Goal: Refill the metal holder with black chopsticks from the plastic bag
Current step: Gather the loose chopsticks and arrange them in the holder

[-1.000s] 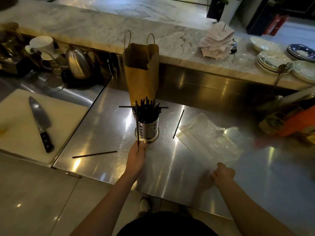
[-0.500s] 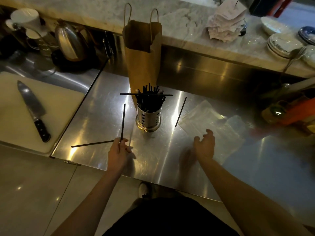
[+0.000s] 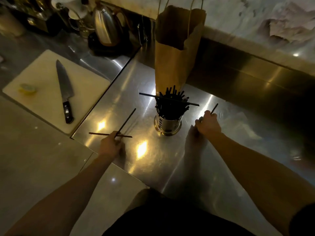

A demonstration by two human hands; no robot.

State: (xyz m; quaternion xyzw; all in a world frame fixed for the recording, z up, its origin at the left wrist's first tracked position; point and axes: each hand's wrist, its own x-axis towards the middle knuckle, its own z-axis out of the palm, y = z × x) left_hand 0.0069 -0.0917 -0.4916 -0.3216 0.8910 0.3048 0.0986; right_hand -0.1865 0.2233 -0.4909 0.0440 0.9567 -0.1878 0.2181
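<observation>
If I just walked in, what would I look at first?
Probably the shiny metal holder mid-counter, bristling with black chopsticks, one lying flat across the top. Each hand is gathering strays: the left hand holds one chopstick, the right hand grips another. A big knife lies on the cutting board, far left.

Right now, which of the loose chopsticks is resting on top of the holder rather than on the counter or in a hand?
The chopstick lying crosswise over the bundle in the metal holder; it alone bridges the top.

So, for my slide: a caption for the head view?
Left hand holds one black chopstick, right hand grips another beside the metal holder.
</observation>
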